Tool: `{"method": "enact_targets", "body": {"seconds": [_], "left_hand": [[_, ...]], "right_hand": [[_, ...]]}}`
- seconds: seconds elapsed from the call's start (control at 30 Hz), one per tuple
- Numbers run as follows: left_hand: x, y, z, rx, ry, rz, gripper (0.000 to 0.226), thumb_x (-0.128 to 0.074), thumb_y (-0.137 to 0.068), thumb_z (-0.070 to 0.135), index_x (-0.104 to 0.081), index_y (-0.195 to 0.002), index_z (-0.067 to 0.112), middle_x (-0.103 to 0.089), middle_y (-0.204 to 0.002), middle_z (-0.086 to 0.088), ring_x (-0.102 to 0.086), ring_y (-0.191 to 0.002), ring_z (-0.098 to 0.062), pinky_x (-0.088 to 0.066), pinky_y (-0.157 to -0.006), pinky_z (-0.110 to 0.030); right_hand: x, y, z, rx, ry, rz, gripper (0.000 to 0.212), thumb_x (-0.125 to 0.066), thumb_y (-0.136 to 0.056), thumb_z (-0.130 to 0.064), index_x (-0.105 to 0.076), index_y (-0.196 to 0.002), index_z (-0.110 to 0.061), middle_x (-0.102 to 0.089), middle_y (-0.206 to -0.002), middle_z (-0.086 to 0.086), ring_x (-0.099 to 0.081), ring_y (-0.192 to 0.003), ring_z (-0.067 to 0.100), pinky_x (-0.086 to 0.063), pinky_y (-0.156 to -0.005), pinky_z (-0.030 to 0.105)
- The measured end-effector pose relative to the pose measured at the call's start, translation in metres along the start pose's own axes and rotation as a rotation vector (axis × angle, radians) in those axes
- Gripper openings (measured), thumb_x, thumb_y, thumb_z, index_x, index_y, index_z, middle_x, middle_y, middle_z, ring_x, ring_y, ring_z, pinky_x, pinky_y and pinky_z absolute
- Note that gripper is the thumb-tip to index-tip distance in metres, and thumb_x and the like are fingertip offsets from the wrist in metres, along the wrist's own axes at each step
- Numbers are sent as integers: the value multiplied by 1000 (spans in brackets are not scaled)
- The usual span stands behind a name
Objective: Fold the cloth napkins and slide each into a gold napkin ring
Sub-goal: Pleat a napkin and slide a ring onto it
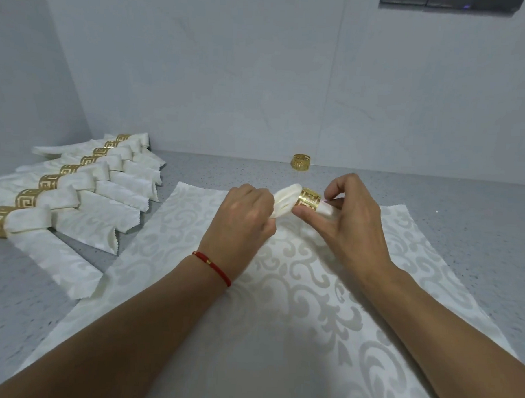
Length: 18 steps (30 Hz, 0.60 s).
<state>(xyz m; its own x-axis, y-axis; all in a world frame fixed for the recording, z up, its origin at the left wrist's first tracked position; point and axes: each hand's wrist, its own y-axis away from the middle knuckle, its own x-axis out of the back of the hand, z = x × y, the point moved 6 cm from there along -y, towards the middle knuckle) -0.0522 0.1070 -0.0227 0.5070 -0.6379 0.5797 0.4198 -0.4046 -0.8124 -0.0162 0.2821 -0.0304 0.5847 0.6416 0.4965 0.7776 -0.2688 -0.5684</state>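
Well off to the left of the left hand (248, 211), a row of finished napkins (75, 190) lies overlapping on the grey countertop (453, 213), each one folded and threaded through a gold ring with a cut-out key pattern. Nearer in, a flat napkin (280, 305) with a pale scroll pattern is spread out beneath both forearms. A red string bracelet (213, 267) circles the left wrist. The left hand is curled round the bunched end of a folded cream napkin (285, 201), gripping it just above the flat cloth. Immediately right of those knuckles, the napkin passes through a gold napkin ring (309, 201), with a short tip of cloth showing at the ring's far side. The right hand (350, 214) pinches that ring, thumb beneath and curled fingers above, and touches the cloth tip. Beyond the right hand, well apart from it and close to the white wall (260, 78), a spare gold ring (301, 162) stands on the countertop.
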Motion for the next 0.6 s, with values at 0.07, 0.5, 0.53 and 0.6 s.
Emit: {"method": "enact_targets", "body": {"seconds": [0.07,0.5,0.53,0.6], "left_hand": [[1,0,0,1,-5,16,26,-69,-61,-8,-47,-65,7,-46,-60,-5,-45,-60,-24,-30,-60,-28],[4,-1,-6,2,9,78,27,-69,-60,-11,-49,-65,6,-46,-60,-5,-45,-59,-24,-28,-60,-26],[5,-1,-6,-2,15,92,26,-68,-60,-10,-49,-65,6,-47,-61,-5,-46,-60,-24,-30,-60,-26],[8,-1,-6,-19,20,125,23,-66,-62,-9,-49,-65,6,-47,-61,-5,-45,-62,-24,-35,-60,-29]], "right_hand": [[-3,1,4,-41,-23,-17,46,-86,-76,-50,-53,-91,-22,-60,-87,-5,-57,-76,11,-48,-66,28],[1,-3,15,-262,-591,-101,12,-71,-94,-6,-69,-104,-13,-76,-94,2,-72,-90,17,-54,-94,27],[0,-3,16,-286,-618,-102,12,-72,-93,-6,-69,-103,-13,-73,-88,5,-70,-87,16,-54,-96,29],[-1,-4,21,-342,-653,-96,12,-76,-90,-7,-70,-98,-12,-63,-75,4,-65,-80,16,-53,-99,34]]}}
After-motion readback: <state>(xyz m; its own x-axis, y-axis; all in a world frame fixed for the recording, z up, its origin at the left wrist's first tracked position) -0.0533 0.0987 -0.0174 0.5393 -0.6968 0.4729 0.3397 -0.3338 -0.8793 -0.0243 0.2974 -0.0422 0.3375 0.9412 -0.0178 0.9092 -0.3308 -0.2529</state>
